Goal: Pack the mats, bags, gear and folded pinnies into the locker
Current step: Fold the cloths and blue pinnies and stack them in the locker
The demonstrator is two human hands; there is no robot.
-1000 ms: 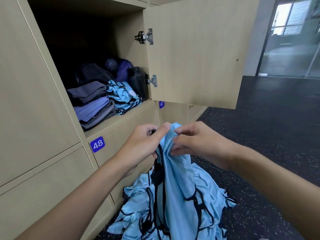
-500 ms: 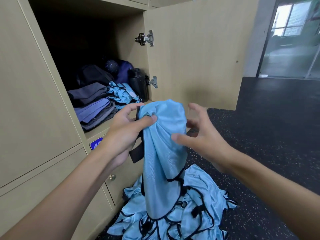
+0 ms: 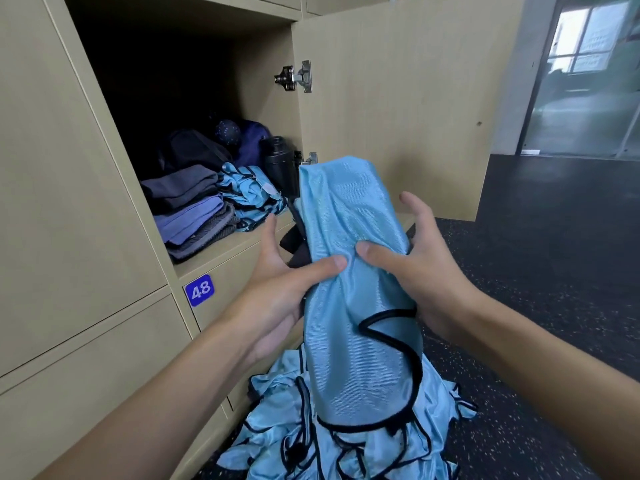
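both hands are holding a light blue pinnie (image 3: 349, 271) with black trim at the centre of the view, just in front of the open locker (image 3: 180, 109). the left hand (image 3: 280, 289) is gripping it from the 9 o'clock side, thumb pressing across the front of the cloth, the other fingers going behind where they are hidden. the right hand (image 3: 415, 268) is cupping it from 3 o'clock, thumb pinching the fabric beside the left thumb, fingers spread and curving round the far side. the pinnie's lower end is hanging down onto a heap of loose blue pinnies (image 3: 346, 434) lying on the dark speckled floor (image 3: 554, 271) at 6 o'clock.

inside the locker, at 10 o'clock, a stack of folded mats (image 3: 194, 213) in grey and purple is sitting at the front left of the shelf. just to its right, folded blue pinnies (image 3: 251, 195) are resting against it. behind them dark bags (image 3: 194, 150) are lying, with a navy bag (image 3: 249, 136) at the back right and a black bottle (image 3: 278, 161) standing upright beside the hinge side. the locker door (image 3: 398, 98) is standing open at 1 o'clock. a blue tag reading 48 (image 3: 198, 290) is sitting on the door below.
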